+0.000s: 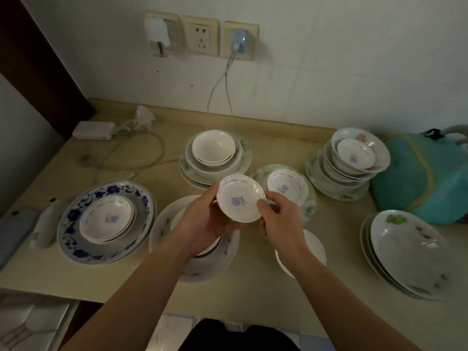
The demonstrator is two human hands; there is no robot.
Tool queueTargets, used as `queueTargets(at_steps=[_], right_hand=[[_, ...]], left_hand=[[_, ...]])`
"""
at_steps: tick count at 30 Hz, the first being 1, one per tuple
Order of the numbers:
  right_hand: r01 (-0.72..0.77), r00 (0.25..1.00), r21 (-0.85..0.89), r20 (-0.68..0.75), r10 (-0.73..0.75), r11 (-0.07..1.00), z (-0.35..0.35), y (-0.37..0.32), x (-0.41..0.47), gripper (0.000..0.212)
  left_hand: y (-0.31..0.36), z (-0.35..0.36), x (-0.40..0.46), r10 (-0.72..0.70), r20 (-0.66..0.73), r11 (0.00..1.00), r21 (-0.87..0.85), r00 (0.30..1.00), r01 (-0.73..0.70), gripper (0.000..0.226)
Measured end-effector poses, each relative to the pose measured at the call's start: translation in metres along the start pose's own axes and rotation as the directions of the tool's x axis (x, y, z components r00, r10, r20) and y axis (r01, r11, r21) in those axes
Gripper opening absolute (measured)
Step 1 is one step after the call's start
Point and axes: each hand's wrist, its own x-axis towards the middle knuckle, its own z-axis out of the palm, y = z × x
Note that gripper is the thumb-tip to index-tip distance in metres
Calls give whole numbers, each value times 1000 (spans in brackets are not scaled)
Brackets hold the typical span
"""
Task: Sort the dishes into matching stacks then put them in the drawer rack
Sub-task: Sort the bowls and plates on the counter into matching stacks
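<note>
1. Nearest, both hands hold one small saucer (240,198) above the counter (253,295): the left hand (202,221) cups it from beneath, and the right hand (281,219) pinches its rim with curled fingers.
2. The saucer is glossy white, shallow and round, with a blue motif (possibly a flower; dim light).
3. Sorting looks partway done: matching saucers sit on a blue-rimmed plate (106,221) at the left.
4. Farther back, a mixed stack (352,163) remains, and nothing has reached the rack.

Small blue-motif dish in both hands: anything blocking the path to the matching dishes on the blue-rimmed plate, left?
Nothing visible. The small dish is held above the counter by the left hand and right hand; the matching dishes on the blue-rimmed plate lie uncovered, with open air between.
</note>
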Motion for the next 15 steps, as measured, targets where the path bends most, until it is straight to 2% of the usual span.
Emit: queueTargets(at_steps=[2,5,7,11,15], right_hand=[[13,999,-13,37,-12,1000,-8,1,2,19],[-14,1000,-37,20,15,999,-24,5,12,32],[-45,998,-108,-55,39,993,-38,11,24,35],[-131,968,-206,-238,80,970,-67,28,59,16],[-156,939,-318,-340,41,935,-83,39,84,32]], left_hand=[[-5,0,4,-15,4,999,-52,1000,15,47],[-9,0,8,-1,15,988,-156,1000,3,41],[-11,-2,10,4,-20,981,-192,1000,-8,39],[-13,-1,14,4,-122,990,-142,992,-21,40],[-17,4,19,25,-205,992,-117,978,-50,42]])
